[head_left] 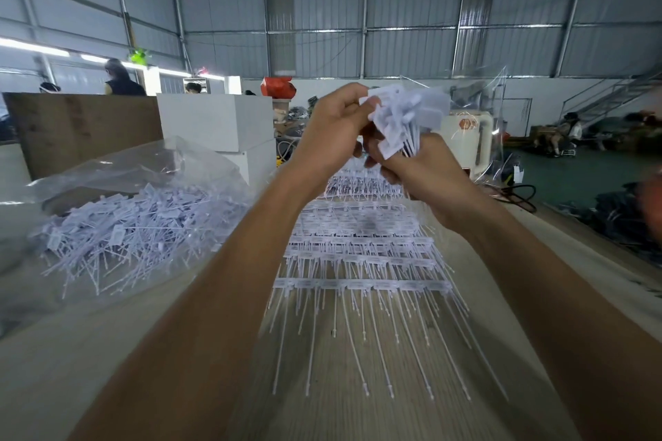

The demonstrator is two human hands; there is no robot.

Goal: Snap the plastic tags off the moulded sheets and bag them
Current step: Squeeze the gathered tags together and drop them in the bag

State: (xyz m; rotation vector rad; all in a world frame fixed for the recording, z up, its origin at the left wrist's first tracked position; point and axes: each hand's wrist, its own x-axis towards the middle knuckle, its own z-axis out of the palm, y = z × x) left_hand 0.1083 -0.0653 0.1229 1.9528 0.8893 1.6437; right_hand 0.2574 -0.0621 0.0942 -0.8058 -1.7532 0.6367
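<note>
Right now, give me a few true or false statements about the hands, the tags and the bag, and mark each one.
1. Both hands, left and right, hold a bunch of tags. True.
2. The bag of loose tags lies right of the arms. False: it lies on the left.
3. Moulded sheets lie on the table below the hands. True.
4. The hands rest on the table. False: they are raised above it.

My desk (pixel 358 415) has a pale wood grain. Behind it I see a brown board (pixel 82 129) and white blocks (pixel 215 122). Further back there is a red sack (pixel 277 87), a cream machine (pixel 465 143) and a metal staircase (pixel 616 93) on the right.
</note>
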